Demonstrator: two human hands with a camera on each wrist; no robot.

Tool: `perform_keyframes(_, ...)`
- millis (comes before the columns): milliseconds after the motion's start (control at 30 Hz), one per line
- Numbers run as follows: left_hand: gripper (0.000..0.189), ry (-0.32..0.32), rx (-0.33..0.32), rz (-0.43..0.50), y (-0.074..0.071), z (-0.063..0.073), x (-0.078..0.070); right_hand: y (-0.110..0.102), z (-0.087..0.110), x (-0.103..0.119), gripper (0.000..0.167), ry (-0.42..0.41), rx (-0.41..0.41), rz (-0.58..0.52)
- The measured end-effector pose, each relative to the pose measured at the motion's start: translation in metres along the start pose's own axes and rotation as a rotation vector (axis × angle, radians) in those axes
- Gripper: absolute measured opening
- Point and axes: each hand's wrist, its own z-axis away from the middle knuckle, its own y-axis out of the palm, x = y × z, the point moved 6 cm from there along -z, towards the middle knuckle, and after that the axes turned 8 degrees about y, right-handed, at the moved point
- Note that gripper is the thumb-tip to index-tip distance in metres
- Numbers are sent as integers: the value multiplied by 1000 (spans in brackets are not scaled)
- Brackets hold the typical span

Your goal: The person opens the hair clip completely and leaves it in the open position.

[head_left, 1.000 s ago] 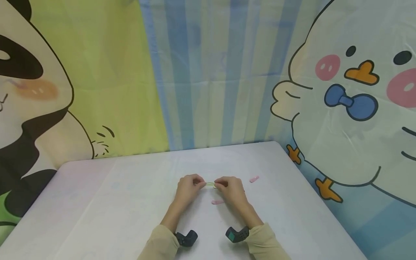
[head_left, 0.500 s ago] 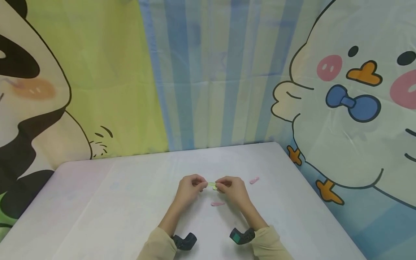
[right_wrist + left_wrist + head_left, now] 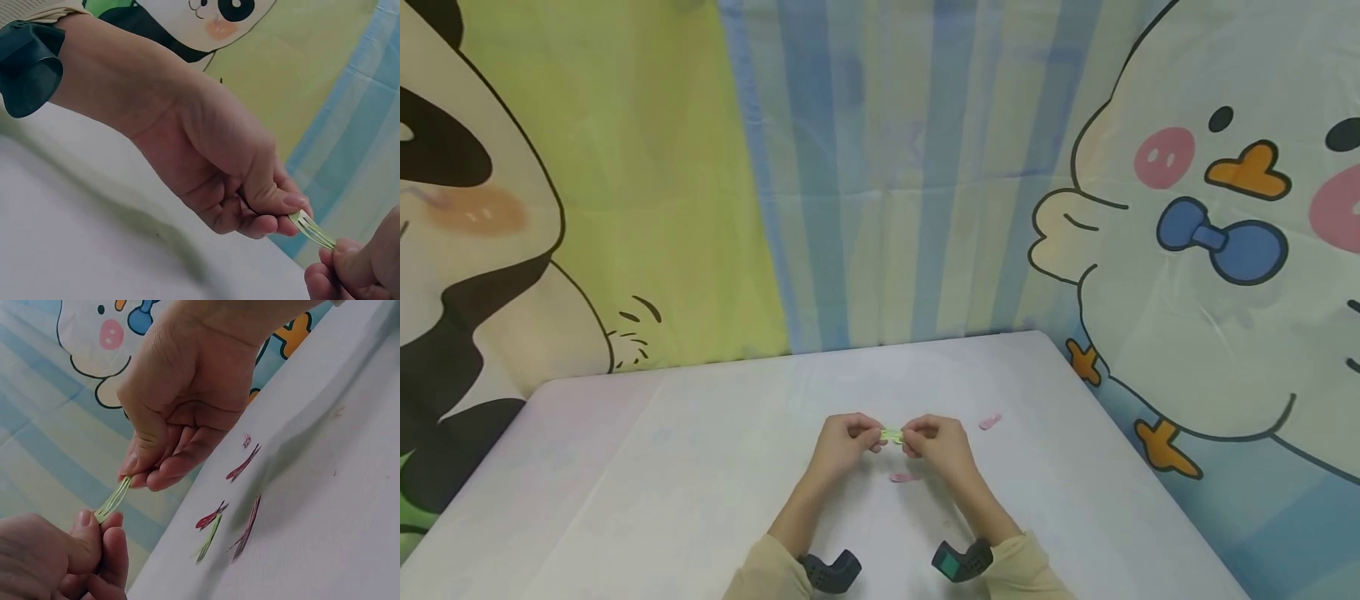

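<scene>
Your left hand (image 3: 844, 443) and right hand (image 3: 940, 443) pinch opposite ends of a slim light-green slotted hair clip (image 3: 892, 436), raised above the white surface (image 3: 625, 483) at lower centre of the head view. Both wrist views reveal its separate strips and broader end, at your left fingers. Only the left wrist view shows, lower centre, another light-green clip (image 3: 209, 539) beside a reddish clip (image 3: 211, 515).

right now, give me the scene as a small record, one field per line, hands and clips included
left hand: pinches one end of a green clip
right hand: pinches the other end
held clip position: raised above the table
loose on table: another green clip, several reddish clips
backdrop: printed with stripes and cartoon animals
</scene>
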Motion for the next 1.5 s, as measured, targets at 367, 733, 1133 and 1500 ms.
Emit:
perform_keyframes(367, 7, -115, -84, -19, 4, 4, -6, 8, 9, 0, 7, 35, -55, -117)
perform_keyframes(733, 8, -132, -119, -7, 5, 5, -10, 11, 9, 0, 5, 51, -36, -185)
perform_keyframes(1133, 15, 187, 11, -159, -1, 2, -16, 1, 1, -1, 14, 38, 3, -241)
perform_keyframes(1500, 18, 553, -49, -326, -5, 5, -31, 3, -1, -3, 14, 61, 44, -263)
